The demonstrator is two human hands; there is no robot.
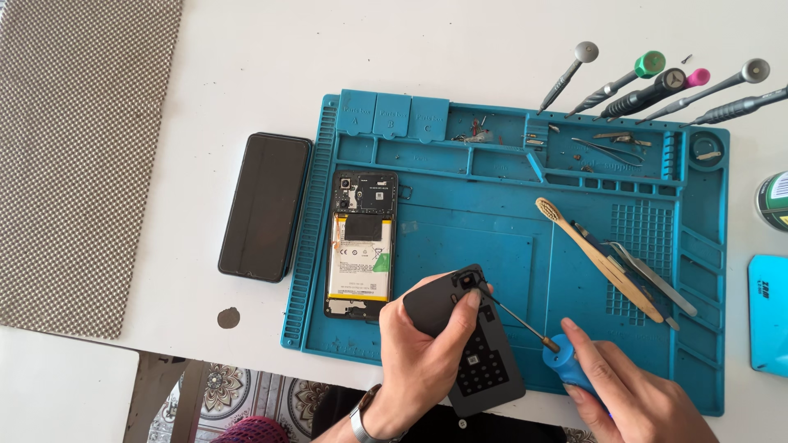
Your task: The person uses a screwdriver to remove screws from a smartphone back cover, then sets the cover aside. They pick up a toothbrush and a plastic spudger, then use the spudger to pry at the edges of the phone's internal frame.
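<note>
**Head view: two hands work on a black phone cover**

Head cam looks down at a white bench (460, 41) w/ a blue work mat (492, 213) on it. The left hand (423, 357) is closed around a black phone cover (476, 361), holding it up at the near edge of the mat. The thumb sits by the camera hole at the cover's top. The right hand (632, 394) grips a screwdriver (542, 340) w/ a blue handle. Its thin metal tip points left and touches the cover near the camera hole.

Just left of the cover, an open phone (361, 246) lies flat on the mat, battery showing. A black phone screen (265, 205) lies on the bench, left of the mat. A toothbrush (599, 258) and tweezers (652, 279) lie on the mat's right part. More screwdrivers (657, 90) lean at the far right edge.
</note>
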